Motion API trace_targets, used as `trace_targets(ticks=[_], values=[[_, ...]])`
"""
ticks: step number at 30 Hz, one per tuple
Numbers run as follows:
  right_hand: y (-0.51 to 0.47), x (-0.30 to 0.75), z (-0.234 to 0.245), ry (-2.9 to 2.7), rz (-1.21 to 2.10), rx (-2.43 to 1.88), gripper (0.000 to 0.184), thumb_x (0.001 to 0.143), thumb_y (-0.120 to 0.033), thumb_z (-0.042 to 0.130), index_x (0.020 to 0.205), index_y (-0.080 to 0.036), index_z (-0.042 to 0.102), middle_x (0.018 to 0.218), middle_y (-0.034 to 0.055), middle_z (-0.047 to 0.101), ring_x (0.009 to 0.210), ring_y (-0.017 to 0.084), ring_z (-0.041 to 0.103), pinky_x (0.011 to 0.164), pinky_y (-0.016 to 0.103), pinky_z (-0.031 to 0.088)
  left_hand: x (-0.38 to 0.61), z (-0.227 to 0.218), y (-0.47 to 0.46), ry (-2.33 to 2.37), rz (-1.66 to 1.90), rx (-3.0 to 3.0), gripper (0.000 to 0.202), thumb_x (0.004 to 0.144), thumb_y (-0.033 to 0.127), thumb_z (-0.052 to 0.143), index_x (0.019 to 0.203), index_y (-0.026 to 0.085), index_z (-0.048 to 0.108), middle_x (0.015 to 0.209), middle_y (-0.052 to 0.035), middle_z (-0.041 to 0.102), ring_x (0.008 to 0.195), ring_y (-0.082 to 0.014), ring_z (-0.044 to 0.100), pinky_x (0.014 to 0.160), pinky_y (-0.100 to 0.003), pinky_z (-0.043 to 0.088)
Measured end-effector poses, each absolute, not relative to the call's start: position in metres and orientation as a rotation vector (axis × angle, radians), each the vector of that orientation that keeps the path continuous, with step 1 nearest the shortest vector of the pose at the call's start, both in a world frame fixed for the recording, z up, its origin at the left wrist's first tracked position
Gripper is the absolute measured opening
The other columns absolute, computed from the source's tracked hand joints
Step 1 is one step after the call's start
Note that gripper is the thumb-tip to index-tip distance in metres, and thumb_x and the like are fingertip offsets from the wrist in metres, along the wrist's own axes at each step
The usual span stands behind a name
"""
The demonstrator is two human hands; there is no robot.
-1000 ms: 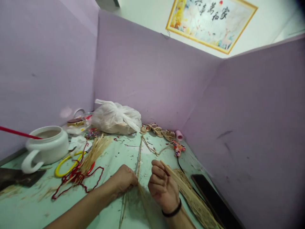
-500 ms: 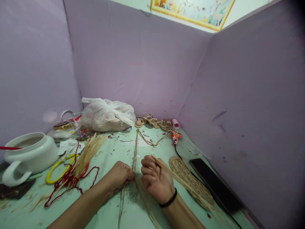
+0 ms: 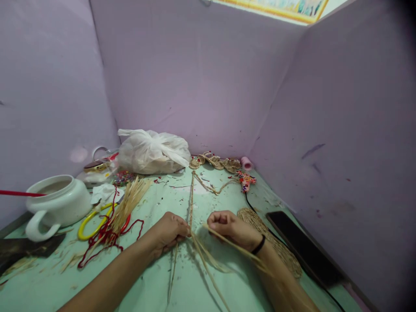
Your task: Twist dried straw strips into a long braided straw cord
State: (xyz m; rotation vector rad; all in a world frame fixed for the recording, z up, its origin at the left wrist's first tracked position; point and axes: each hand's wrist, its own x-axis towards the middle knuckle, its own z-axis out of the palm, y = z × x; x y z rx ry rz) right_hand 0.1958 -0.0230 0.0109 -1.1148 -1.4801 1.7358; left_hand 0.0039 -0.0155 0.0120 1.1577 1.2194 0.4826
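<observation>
"ends splay loose towards us. what could slip?"

"the plait, i'd judge. left hand is clamped on its near tip; if that pinch eased, the plaiting might slacken."

"and the other?"

"right hand sits apart from it, pinching one strand that trails back nearer us. pulled hard or bent sharply, that might split."

"snags?"

"the yarn, heaped over the scissors left of the left hand. a broad swing that way could hook a loop or drag the straw along."

"where does the plait run?"

"from the left hand up the middle of the worktop, then kinking right towards the beads."

"room, then?"

"best just beyond the hands: bare worktop either side of the plait. right, mat and phone crowd the sweep, with a wall along that edge. left, the pot could be knocked by a wide reach. farthest, bag, sandals and back wall close things off."
</observation>
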Motion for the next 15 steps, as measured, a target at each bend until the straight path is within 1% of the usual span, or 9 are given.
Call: trace_targets(ticks=[2,5,9,12,15], values=[[-0.023,0.186,0.004,-1.552,1.705,-1.188,0.033,0.061,-0.042,0.064,0.063,-0.014,0.049,0.045,-0.0079,0.037,0.037,0.002,0.026,0.037,0.017,0.018,0.004,0.012,-0.015,1.212,0.486,1.155,0.01,0.053,0.022,0.053,0.049,0.014,0.048,0.032,0.0077,0.035,0.023,-0.0029,0.02,0.027,-0.019,0.008],[-0.024,0.173,-0.003,-1.601,1.612,-1.248,0.027,0.065,-0.037,0.061,0.061,-0.014,0.048,0.044,-0.0085,0.035,0.039,0.002,0.024,0.038,0.017,0.017,0.003,0.01,-0.015,1.189,0.486,1.153,0.013,0.053,0.025,0.055,0.05,0.014,0.048,0.033,0.008,0.035,0.023,-0.0024,0.02,0.027,-0.019,0.008],[-0.024,0.166,-0.008,-1.617,1.524,-1.268,0.018,0.068,-0.029,0.056,0.061,-0.013,0.05,0.045,-0.0072,0.038,0.039,0.003,0.028,0.039,0.017,0.022,0.002,0.008,-0.014,1.178,0.483,1.133,0.013,0.053,0.026,0.055,0.053,0.014,0.05,0.034,0.0079,0.037,0.023,-0.0019,0.02,0.026,-0.018,0.008],[-0.025,0.164,-0.01,-1.61,1.495,-1.273,0.013,0.067,-0.025,0.055,0.065,-0.012,0.053,0.052,-0.0048,0.044,0.041,0.003,0.034,0.04,0.016,0.028,0.001,0.006,-0.013,1.167,0.488,1.143,0.012,0.053,0.025,0.053,0.055,0.014,0.051,0.035,0.008,0.037,0.023,-0.0018,0.019,0.026,-0.018,0.008],[-0.027,0.162,-0.012,-1.622,1.501,-1.26,0.015,0.069,-0.026,0.052,0.071,-0.012,0.057,0.055,-0.0034,0.046,0.041,0.004,0.036,0.039,0.017,0.029,0.001,0.005,-0.013,1.151,0.485,1.157,0.011,0.054,0.024,0.052,0.056,0.014,0.051,0.036,0.0079,0.036,0.024,-0.0019,0.019,0.026,-0.018,0.008]])
